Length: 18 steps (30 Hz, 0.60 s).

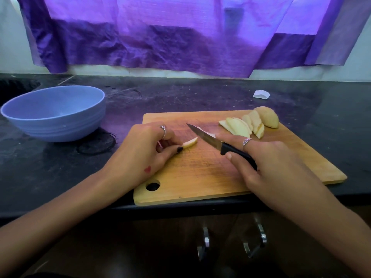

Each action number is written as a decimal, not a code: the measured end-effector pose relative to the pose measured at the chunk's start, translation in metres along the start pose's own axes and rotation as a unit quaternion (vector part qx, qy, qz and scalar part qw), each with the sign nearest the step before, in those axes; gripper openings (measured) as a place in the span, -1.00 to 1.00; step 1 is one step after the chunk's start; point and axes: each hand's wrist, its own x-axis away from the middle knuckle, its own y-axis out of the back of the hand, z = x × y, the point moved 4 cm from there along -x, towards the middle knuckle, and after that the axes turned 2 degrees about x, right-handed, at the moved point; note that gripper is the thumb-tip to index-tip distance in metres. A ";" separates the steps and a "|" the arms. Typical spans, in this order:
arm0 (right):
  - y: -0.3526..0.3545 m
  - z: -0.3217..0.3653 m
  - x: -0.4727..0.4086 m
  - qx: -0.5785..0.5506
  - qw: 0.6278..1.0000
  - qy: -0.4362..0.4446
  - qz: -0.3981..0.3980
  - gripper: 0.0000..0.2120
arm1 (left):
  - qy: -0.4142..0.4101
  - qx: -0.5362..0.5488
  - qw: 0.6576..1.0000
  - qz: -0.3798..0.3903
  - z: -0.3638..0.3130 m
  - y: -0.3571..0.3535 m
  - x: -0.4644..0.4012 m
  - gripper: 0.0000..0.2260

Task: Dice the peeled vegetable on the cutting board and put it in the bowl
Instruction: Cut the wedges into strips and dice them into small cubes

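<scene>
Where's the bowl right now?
In the head view the blue bowl sits on the dark counter at the far left, apart from the cutting board and beyond the left hand.

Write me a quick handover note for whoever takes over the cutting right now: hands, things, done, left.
Left hand: pinches one slice down on the cutting board.
Right hand: grips the knife, blade pointing toward that slice.
Other slices and an uncut end piece lie at the board's far right corner.
Bowl stands left of the board on the counter; nothing shows in the part of its inside that is visible.
Done: vegetable sliced.
Left: cut slices into dice, cut the end piece, move everything to the bowl.
</scene>
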 end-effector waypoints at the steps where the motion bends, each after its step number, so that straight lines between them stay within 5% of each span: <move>1: 0.000 0.001 0.000 -0.005 1.000 0.003 -0.002 -0.61 | 0.001 0.005 1.000 0.000 0.000 0.000 0.000 -0.94; 18: -0.007 0.011 -0.018 0.044 0.998 0.009 0.032 -0.63 | -0.032 -0.007 0.999 -0.002 -0.007 -0.003 0.001 -0.98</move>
